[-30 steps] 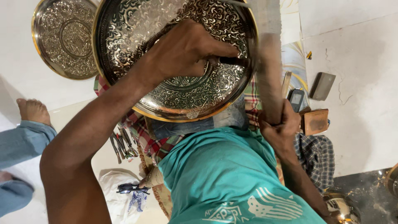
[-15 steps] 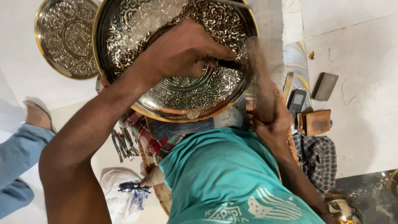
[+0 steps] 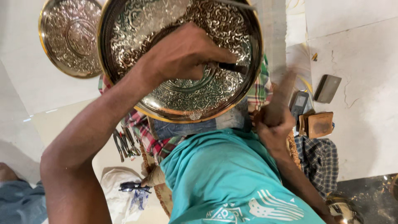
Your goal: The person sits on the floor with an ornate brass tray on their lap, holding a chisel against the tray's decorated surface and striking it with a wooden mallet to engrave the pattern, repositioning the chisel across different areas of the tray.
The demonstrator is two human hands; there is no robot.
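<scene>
The embossed metal plate [image 3: 182, 54] rests tilted on my lap, over the checked cloth [image 3: 143, 137], its worked face turned up to me. It looks like stiff sheet metal, fairly heavy for its breadth, hard and smooth along the golden rim, so I judge the rim the safest place to take hold; the raised pattern could dent or scratch under a careless knock. My left hand [image 3: 182, 54] is closed around a thin dark punch [image 3: 232, 67] whose tip sits on the plate's inner ring. My right hand [image 3: 275, 120] is clenched around a mallet handle [image 3: 282, 89], blurred, just beside the plate's edge. I count two embossed plates: mine, and a second plate [image 3: 68, 35] lying flat on the pale floor [image 3: 365, 49] beyond it. A bundle of several metal tools [image 3: 124, 143] lies near my knee; I cannot count them exactly.
</scene>
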